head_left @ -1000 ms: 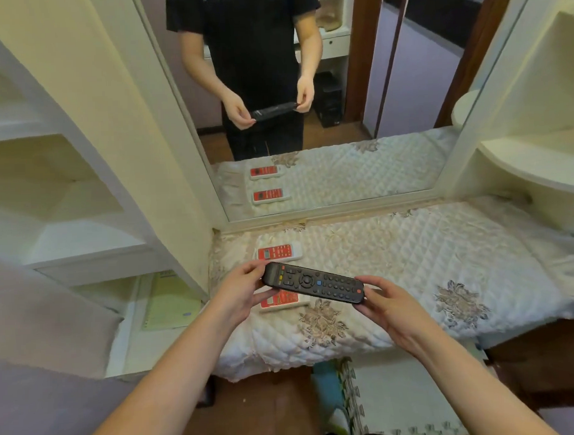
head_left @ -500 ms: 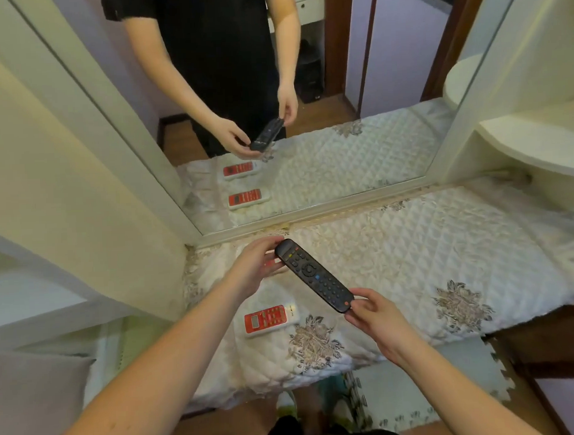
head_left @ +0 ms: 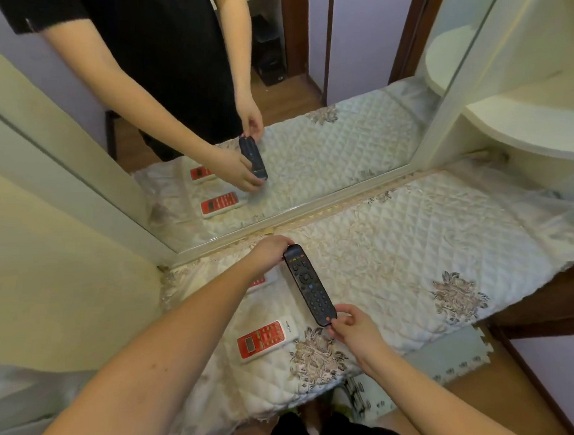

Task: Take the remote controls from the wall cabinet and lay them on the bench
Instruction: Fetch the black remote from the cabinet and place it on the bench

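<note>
Black remote (head_left: 308,284) held at both ends over the quilted bench (head_left: 426,245), long axis running 11 to 5 o'clock. Left hand (head_left: 270,253) curled round far end at 11; right hand (head_left: 351,327) pinching near end at 5. Two red remotes on bench: one (head_left: 262,340) at 7 o'clock of black remote, other (head_left: 258,281) mostly hidden under left forearm. Mirror (head_left: 275,120) behind.

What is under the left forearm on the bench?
A red and white remote lies on the quilted bench cover, mostly hidden by the left forearm; only a red strip shows, its buttons covered.
</note>
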Demonstrator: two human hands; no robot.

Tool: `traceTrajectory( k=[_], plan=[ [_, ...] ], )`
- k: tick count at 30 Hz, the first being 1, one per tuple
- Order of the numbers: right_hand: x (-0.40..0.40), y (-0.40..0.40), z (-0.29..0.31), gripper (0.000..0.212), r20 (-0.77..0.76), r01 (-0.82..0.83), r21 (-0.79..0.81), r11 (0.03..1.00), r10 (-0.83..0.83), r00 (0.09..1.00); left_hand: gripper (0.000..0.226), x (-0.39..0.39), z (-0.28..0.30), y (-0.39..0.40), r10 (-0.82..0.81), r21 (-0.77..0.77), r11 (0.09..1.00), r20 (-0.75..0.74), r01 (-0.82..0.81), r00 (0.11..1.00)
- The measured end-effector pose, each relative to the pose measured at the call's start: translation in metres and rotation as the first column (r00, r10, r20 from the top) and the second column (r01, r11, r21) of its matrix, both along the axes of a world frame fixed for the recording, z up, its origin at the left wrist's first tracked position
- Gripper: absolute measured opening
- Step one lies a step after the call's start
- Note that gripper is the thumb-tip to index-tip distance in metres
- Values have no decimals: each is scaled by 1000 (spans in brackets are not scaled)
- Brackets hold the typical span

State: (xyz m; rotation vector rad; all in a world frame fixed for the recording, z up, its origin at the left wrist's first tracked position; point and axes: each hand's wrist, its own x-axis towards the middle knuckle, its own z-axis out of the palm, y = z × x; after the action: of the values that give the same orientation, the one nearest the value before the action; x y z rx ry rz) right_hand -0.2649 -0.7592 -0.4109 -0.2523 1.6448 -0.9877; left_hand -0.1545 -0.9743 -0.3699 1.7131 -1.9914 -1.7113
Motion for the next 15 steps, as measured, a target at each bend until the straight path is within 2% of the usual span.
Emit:
traceTrajectory(
  k=[2,6,10,15],
  plan=[
    [4,-4,-3,19,-19,-6,29,1000,6,1000,35,-5,-4,-6,-139,-102,984,87,148,986],
    [4,-11,-10,27,2,28,112,993,-28,1000,39,-3,-19,-16,-317,-152,922,232,356,920],
    [2,-12,-13,37,59,50,153,987,-59,997,39,-1,-26,-22,-390,-143,887,279,440,877],
    [2,-17,-14,43,122,99,189,977,-123,985,41,0,-33,-23,-388,-134,888,294,440,874]
  ],
)
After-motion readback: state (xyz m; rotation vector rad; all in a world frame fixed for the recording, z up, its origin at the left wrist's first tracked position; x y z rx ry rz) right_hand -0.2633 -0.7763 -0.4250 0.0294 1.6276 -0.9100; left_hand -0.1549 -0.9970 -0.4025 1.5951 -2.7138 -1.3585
